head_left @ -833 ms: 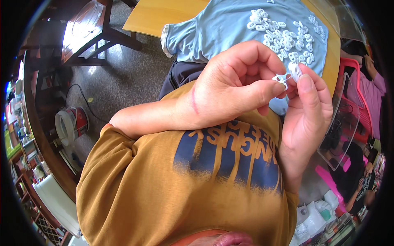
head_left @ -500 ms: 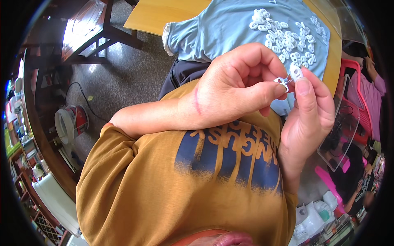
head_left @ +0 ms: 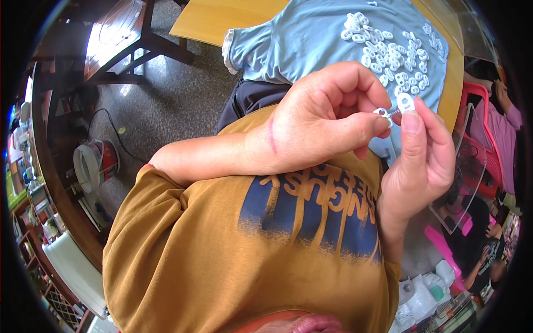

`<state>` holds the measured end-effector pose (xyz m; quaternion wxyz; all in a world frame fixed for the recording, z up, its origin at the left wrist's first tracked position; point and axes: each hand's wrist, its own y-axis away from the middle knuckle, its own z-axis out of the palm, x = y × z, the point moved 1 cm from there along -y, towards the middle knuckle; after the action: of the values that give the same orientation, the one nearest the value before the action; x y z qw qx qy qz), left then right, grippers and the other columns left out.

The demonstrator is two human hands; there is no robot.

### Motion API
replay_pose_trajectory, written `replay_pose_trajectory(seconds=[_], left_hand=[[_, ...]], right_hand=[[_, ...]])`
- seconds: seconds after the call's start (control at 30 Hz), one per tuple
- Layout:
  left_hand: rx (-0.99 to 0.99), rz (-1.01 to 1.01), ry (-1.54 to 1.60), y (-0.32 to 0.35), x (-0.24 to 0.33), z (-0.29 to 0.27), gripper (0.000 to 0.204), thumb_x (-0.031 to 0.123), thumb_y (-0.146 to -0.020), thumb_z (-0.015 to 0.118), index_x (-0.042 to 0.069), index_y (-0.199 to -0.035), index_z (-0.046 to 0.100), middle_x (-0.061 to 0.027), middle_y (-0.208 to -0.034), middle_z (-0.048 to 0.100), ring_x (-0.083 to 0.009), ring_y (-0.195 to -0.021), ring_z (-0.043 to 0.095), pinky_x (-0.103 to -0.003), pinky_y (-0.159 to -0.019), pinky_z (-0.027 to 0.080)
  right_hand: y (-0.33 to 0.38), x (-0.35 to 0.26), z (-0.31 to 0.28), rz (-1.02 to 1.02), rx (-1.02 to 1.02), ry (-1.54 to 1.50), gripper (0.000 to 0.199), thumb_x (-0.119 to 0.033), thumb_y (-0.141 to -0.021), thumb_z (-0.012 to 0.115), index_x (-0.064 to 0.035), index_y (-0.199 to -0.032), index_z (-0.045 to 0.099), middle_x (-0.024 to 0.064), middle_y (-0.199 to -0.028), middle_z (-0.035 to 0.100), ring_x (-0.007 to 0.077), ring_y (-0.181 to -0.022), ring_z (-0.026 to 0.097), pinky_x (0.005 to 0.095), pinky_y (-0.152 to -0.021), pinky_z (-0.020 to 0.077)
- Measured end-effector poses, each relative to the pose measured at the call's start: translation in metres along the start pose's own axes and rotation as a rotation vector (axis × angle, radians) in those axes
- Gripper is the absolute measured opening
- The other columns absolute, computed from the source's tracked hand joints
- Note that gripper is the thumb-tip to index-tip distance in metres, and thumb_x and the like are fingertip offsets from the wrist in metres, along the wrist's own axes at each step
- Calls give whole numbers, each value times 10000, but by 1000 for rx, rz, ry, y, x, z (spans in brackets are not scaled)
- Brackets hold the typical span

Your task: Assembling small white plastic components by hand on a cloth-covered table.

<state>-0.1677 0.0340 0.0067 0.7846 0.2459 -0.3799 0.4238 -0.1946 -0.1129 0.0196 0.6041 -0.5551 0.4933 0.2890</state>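
My left hand [head_left: 333,114] pinches a small white plastic piece with holes [head_left: 382,112] between thumb and forefinger. It looks like part of a cord lock. Facing it, the thumb and fingertips of my right hand [head_left: 419,166] grip a white oval cord lock piece [head_left: 406,101] with two holes. A thin metal spring [head_left: 395,113] bridges the short gap between the two pieces. Beyond my hands, many similar white oval pieces [head_left: 391,57] lie loosely piled on a light blue shirt [head_left: 311,39]. My fingers hide much of the left piece.
The blue shirt is spread over a yellow wooden table [head_left: 211,21]. Smaller white parts [head_left: 436,40] are grouped at its right side. A red plastic chair [head_left: 488,139] and people sit farther right. On the floor at left stands a bucket [head_left: 89,166], below a dark wooden stool [head_left: 147,47].
The oval piece in my right hand has turned slightly and moved a little right and down. Both hands keep their pinch, with the spring between the pieces.
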Motion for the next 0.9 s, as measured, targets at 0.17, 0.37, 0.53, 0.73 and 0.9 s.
replay_pose_trajectory(seconds=[0.17,0.37,0.53,0.73,0.9], left_hand=[[-5,-6,-1,-1,0,0,175,30,-848,570,16,-1007,497,-69,-833,620,-75,-632,559,-187,-559,455],[-9,-9,20,-1,0,-1,174,42,-850,572,18,-1005,497,-68,-840,624,-71,-629,554,-187,-557,451],[-25,-9,26,-1,-2,-2,174,48,-856,564,16,-1012,494,-67,-843,624,-67,-634,552,-186,-559,451],[-23,-5,22,0,-1,-3,174,52,-856,564,16,-1010,493,-65,-846,625,-60,-648,551,-185,-562,454],[-31,-2,5,-1,-1,-3,176,55,-858,563,16,-1014,490,-62,-842,620,-63,-644,551,-187,-561,456]], right_hand=[[2,2,-1,72,7,-58,178,62,-798,597,55,-976,609,70,-918,596,105,-823,546,219,-757,442],[1,1,3,-101,-11,144,188,73,-785,606,47,-971,611,88,-906,603,136,-811,562,230,-749,447],[1,1,3,-158,-16,171,193,79,-780,607,45,-970,611,98,-904,603,152,-810,569,236,-740,452],[1,0,1,-51,-28,106,177,60,-805,588,50,-980,606,93,-926,602,133,-814,567,238,-737,458],[2,0,4,11,-38,-49,168,49,-827,564,57,-992,598,93,-936,599,120,-822,564,229,-743,460]])
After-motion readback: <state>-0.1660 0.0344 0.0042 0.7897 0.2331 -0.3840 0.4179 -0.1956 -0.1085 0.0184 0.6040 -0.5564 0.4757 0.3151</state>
